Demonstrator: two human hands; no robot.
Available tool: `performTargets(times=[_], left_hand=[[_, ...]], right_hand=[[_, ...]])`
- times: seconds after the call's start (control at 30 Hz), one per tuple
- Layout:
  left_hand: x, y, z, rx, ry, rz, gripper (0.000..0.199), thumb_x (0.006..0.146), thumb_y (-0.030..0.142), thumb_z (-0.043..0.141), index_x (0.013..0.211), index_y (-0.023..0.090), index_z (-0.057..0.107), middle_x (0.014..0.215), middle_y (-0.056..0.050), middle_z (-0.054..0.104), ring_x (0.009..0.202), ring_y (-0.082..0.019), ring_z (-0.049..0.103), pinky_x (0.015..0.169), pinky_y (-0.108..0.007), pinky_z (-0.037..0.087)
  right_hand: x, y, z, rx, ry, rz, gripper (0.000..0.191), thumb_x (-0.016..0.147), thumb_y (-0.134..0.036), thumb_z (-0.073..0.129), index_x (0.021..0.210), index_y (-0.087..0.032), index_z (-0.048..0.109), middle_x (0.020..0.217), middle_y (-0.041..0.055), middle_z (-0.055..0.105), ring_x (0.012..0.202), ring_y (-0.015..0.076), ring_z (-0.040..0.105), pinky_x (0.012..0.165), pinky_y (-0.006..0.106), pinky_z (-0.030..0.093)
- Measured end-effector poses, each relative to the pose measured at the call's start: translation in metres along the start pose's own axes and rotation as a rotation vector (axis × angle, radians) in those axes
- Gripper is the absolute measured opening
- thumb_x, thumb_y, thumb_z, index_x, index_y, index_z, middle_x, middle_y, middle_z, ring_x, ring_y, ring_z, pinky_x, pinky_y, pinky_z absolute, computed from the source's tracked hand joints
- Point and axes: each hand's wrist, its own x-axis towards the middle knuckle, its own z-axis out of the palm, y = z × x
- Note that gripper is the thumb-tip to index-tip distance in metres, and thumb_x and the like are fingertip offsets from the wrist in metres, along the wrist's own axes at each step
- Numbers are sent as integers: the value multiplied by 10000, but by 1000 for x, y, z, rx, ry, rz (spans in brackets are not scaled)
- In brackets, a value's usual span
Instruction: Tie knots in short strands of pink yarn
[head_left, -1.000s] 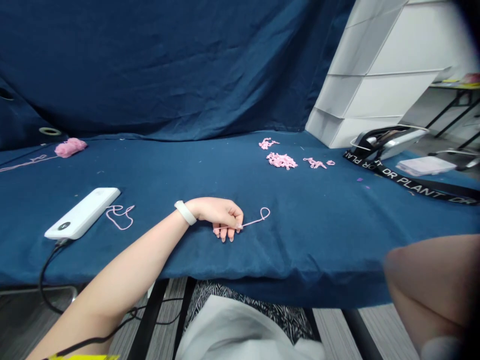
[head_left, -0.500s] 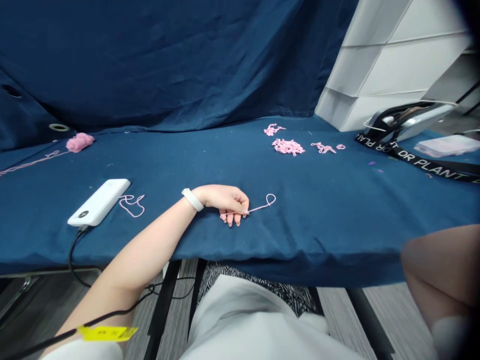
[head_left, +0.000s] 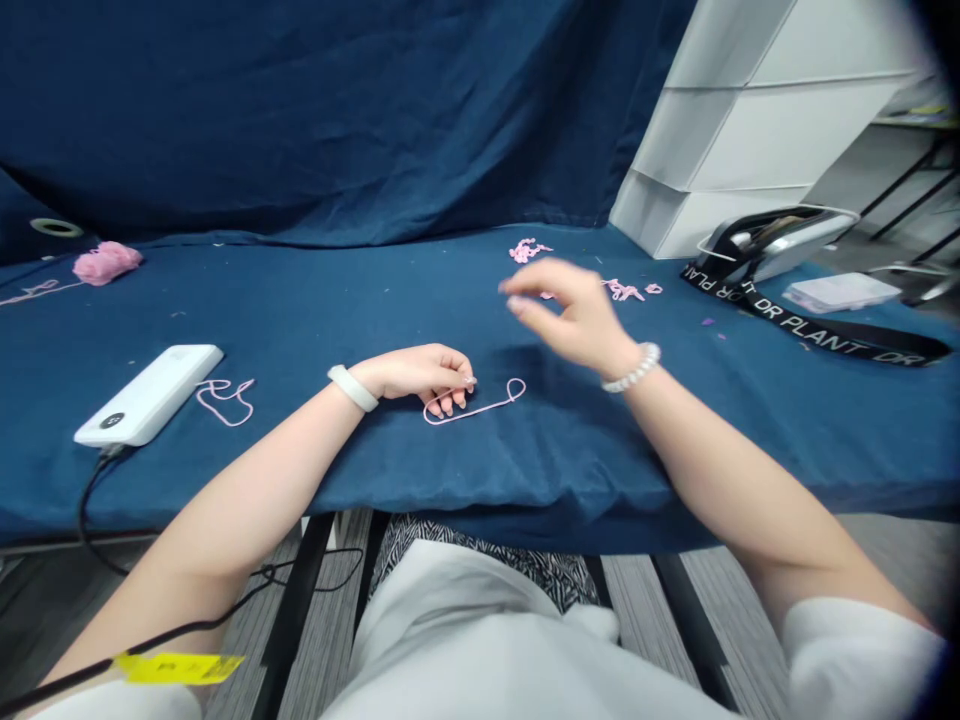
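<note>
My left hand (head_left: 427, 375) rests low over the blue cloth, thumb and forefinger pinched on a strand of pink yarn (head_left: 484, 408). The yarn bends below the fingers and runs right, ending in a small knotted loop on the cloth. My right hand (head_left: 566, 312), with a pearl-like bracelet, hangs in the air to the right, thumb and fingers apart and nothing between them. Behind it lies a pile of pink yarn pieces, mostly hidden by the hand. More pink yarn pieces (head_left: 624, 290) show just right of it, and a small heap (head_left: 527, 250) lies farther back.
A white power bank (head_left: 150, 395) with a black cable lies at the left, beside a loose pink strand (head_left: 225, 402). A pink yarn ball (head_left: 107, 263) sits at the back left. On the right are a black lettered strap (head_left: 817, 328), a flat clear case (head_left: 844, 291) and white boxes (head_left: 750, 140).
My right hand has come in from the right edge to above the cloth. The yarn's free part now curves below my left fingers. The whole view has shifted slightly.
</note>
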Motion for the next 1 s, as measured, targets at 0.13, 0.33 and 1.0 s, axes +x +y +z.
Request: performTargets(times=[0.13,0.33,1.0], left_hand=[[5,-1,-1,-40,101,9,254,769,368,702,787,144,585,701,-15,648,546,-76,610,520,-183,522],[11,-3,1,-75,228,-14,175,778,290,679,742,147,584,644,-8,622,499,-71,574,482,-174,489],[18,-4,21,-478,554,262,126,819,216,673,926,152,658,805,-33,696,654,-90,663,594,-191,537]], right_hand=[[-11,34,18,62,-555,201,177,815,-267,629,896,-129,706,940,83,691,827,171,636,794,318,503],[-17,25,25,-8,-717,136,120,825,-238,641,878,-141,687,1013,91,608,920,177,574,883,321,452],[-2,-6,51,1186,143,968,199,892,-38,491,722,-140,478,653,-18,606,474,30,474,516,171,419]])
